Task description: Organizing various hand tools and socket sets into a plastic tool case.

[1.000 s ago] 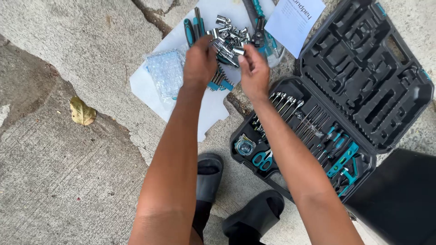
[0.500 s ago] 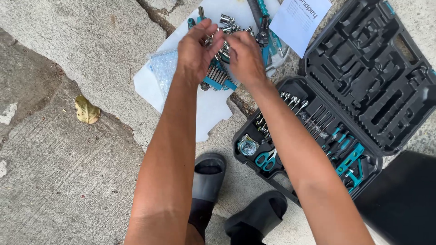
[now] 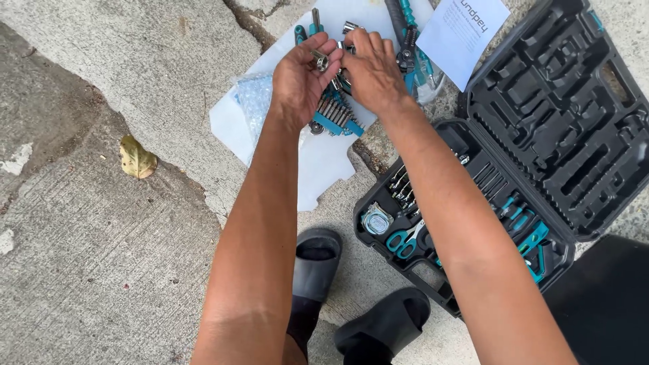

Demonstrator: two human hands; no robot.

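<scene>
near the top edge of the white sheet [image 3: 318,162], left hand [image 3: 301,78] turned palm up, fingers curled around a small chrome socket [image 3: 320,62] resting against the fingertips. right hand [image 3: 368,71] just beside it, back to the camera, fingertips down among the loose sockets [image 3: 349,28]; grip closed-looking, yet cannot tell whether anything is pinched, since the knuckles cover the tips. most of the socket pile hidden under both hands, only a few shiny pieces showing at the sheet's upper edge. teal bit holder [image 3: 336,116] partly visible below the wrists, its far end covered. bubble-wrap bag [image 3: 255,105] at the sheet's left edge, half masked by the left forearm. teal-handled pliers [image 3: 407,37] near the sheet's top right corner, handles cut off by the frame. folded leaflet [image 3: 470,35] beside them, its top out of view. open black tool case [image 3: 541,115] on the concrete [image 3: 101,257] to the right, lid empty of tools, tray side crossed by the right forearm so that several slots cannot be read; tape measure [image 3: 376,220] and teal scissors [image 3: 402,241] showing at the tray's near corner. dry leaf [image 3: 137,157] well apart to the left. two dark sandals [image 3: 318,260] at the bottom edge, partly behind the arms.
</scene>
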